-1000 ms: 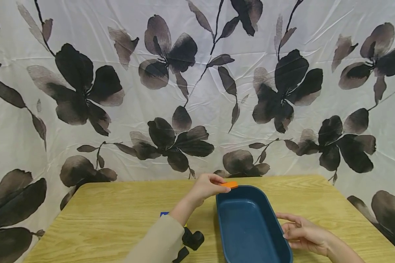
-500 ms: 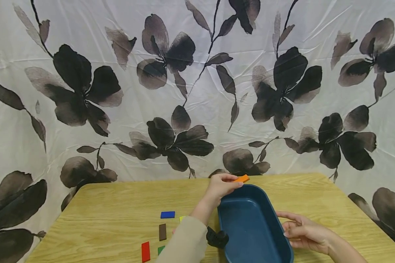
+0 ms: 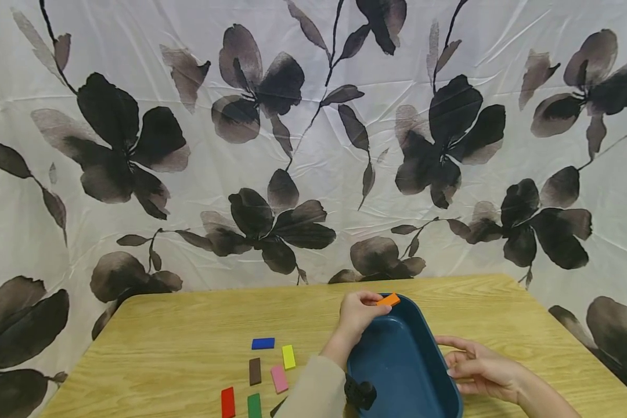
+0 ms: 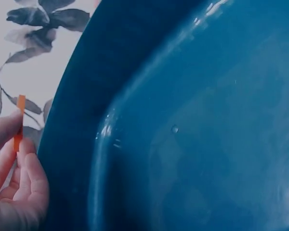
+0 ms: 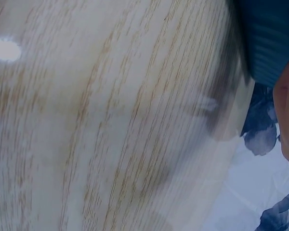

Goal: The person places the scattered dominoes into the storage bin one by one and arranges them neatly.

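Observation:
A small flat orange block is pinched between the thumb and fingers of my left hand, over the far end of a deep blue rectangular bin. In the left wrist view the orange block stands edge-on in the fingertips, beside the bin's wall. My right hand rests against the bin's right outer side, its fingers loosely extended and touching the wall near the rim. Only a sliver of the right hand shows in the right wrist view.
Left of the bin lie several flat blocks: blue, yellow, brown, pink, red and green. My left sleeve partly covers a dark one. A floral cloth hangs behind the wooden table.
My left hand has carried the orange block rightward, from the bin's far left corner to over its far end. More blocks show as the sleeve shifts right. The right hand stays at the bin.

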The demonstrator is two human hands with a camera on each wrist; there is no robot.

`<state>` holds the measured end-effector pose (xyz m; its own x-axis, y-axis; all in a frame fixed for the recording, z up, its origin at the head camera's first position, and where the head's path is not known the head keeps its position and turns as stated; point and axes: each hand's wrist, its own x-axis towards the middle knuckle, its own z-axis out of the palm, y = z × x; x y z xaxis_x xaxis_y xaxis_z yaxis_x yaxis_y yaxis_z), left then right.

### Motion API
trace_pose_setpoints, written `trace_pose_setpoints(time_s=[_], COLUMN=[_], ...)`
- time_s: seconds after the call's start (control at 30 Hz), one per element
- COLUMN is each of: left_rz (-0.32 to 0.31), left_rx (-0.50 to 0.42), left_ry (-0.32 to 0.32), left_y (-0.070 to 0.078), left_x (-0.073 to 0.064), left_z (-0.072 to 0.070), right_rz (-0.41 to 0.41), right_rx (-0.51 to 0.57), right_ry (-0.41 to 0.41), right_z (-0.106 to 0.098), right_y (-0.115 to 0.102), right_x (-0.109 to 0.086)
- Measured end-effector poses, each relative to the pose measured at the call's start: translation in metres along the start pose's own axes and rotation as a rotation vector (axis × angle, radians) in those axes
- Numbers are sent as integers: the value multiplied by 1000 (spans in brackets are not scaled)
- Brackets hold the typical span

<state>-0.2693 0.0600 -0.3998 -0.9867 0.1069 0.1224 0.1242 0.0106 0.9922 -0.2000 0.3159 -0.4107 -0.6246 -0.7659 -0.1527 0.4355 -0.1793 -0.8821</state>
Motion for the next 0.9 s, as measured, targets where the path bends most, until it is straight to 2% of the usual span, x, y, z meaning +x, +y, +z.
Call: trace_pose_setpoints(time_s=[0.17,0.27,0.5,0.67,0.77,0.9], left_rz=[-1,22,87,117,119,119], left_rx=[53,117,340,460,491,538], left_ry=[-20,-46,-120,-171,-210,-296], left_y=[-7,-9,-17,-23,-23,-21], left_x=[-1,-1,-2,-3,-4,-7], left_z=[2,2,2,3,5,7], right_rz=[-12,-16,-14,0,-6,-3], right_rx=[7,10,5,3,-5,19], right_ry=[-1,-4,9,13,12,-9], right_z=[0,1,3,4,3,2], right_y=[1,1,0,0,0,1], right_x=[-1,-1,3,5,4,2])
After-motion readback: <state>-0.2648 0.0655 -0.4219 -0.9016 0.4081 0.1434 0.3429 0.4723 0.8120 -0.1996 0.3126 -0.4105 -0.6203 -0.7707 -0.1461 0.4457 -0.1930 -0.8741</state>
